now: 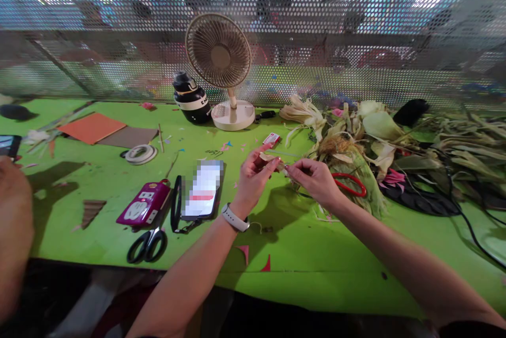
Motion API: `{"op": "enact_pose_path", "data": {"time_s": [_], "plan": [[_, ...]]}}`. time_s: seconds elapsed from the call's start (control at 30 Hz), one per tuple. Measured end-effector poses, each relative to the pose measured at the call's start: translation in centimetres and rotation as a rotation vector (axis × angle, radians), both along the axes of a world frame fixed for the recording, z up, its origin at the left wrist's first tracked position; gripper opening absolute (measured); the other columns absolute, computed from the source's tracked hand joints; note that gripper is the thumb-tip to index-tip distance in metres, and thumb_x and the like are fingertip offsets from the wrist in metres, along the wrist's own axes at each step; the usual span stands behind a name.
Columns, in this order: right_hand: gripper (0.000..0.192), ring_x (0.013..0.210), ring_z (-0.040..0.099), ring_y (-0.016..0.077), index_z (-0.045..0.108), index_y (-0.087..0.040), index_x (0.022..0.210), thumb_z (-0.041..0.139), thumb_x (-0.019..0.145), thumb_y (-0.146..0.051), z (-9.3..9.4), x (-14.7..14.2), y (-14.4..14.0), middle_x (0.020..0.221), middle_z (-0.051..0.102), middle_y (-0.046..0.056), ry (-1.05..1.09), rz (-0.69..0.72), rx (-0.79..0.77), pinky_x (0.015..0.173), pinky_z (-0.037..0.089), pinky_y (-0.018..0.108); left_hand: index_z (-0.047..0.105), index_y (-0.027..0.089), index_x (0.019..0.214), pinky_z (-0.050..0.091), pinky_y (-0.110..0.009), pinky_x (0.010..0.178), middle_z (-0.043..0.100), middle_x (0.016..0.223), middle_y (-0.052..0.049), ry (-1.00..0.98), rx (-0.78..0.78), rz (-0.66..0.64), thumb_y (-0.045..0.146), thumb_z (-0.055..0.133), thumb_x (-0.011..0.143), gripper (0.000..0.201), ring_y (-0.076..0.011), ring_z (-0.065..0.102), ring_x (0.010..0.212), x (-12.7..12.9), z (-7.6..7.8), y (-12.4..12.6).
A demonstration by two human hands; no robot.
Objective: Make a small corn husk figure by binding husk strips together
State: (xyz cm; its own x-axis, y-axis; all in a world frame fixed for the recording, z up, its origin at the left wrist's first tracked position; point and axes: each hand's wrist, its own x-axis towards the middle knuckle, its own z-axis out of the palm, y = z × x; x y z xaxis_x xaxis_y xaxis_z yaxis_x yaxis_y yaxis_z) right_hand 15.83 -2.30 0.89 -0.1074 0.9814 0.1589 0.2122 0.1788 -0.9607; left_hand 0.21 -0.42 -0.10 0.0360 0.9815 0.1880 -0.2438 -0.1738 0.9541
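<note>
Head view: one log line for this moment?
left hand: pinching husk strip | right hand: pinching same strip | below: green table | nearby: phone, black scissors, husk pile

Craft workshop, green bench point(300, 269) w/ corn husks point(371, 132), scissors point(147, 245), tape point(140, 154)

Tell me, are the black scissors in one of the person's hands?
No, the black scissors lie untouched on the green table, left of both hands.

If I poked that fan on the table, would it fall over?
Probably not from a soft poke: the fan stands upright on a wide round base. But its big head sits high on a thin neck, so a hard push up top might tip it. It looks like light plastic, so it may slide instead.
</note>
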Motion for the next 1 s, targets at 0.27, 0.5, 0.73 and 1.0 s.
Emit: {"op": "enact_pose_path", "data": {"time_s": [0.27, 0.5, 0.73, 1.0], "plan": [[0.04, 0.049, 0.038, 0.007, 0.062, -0.015, 0.069, 0.066, 0.071, -0.054, -0.49, 0.11, 0.38, 0.056, 0.051, -0.002, 0.093, 0.048, -0.115, 0.045, 0.027, 0.022, 0.067, 0.019, 0.103, 0.038, -0.017, 0.046, 0.063, 0.068, 0.001, -0.004, -0.039, -0.012, 0.033, 0.073, 0.07, 0.036, -0.0069, 0.054, 0.055, 0.1, -0.45, 0.44], [0.039, 0.048, 0.037, 0.0059, 0.061, -0.014, 0.067, 0.071, 0.066, -0.052, -0.11, -0.06, 0.25, 0.055, 0.052, -0.004, 0.161, 0.044, -0.172, 0.045, 0.026, 0.021, 0.068, 0.016, 0.076, 0.036, -0.018, 0.043, 0.063, 0.068, -0.001, -0.027, -0.058, -0.024, 0.036, 0.074, 0.068, 0.022, -0.0077, 0.053, 0.055, 0.12, -0.71, 0.51], [0.038, 0.05, 0.05, 0.0067, 0.061, -0.015, 0.062, 0.081, 0.053, -0.047, -0.25, 0.27, 0.8, 0.059, 0.061, -0.002, 0.395, 0.042, -0.377, 0.047, 0.038, 0.019, 0.068, 0.021, 0.097, 0.035, -0.018, 0.047, 0.058, 0.069, 0.003, -0.156, -0.061, -0.18, 0.033, 0.076, 0.067, 0.033, -0.0047, 0.044, 0.052, -0.13, -0.29, 0.32], [0.031, 0.053, 0.055, 0.0076, 0.066, -0.015, 0.069, 0.078, 0.062, -0.042, -0.08, 0.83, 0.92, 0.063, 0.064, 0.0, 0.374, 0.174, -0.428, 0.051, 0.042, 0.021, 0.069, 0.019, 0.094, 0.032, -0.019, 0.043, 0.051, 0.051, 0.004, -0.14, -0.111, -0.354, 0.035, 0.071, 0.073, 0.027, -0.0054, 0.043, 0.044, -0.79, -0.1, 0.2]]}}
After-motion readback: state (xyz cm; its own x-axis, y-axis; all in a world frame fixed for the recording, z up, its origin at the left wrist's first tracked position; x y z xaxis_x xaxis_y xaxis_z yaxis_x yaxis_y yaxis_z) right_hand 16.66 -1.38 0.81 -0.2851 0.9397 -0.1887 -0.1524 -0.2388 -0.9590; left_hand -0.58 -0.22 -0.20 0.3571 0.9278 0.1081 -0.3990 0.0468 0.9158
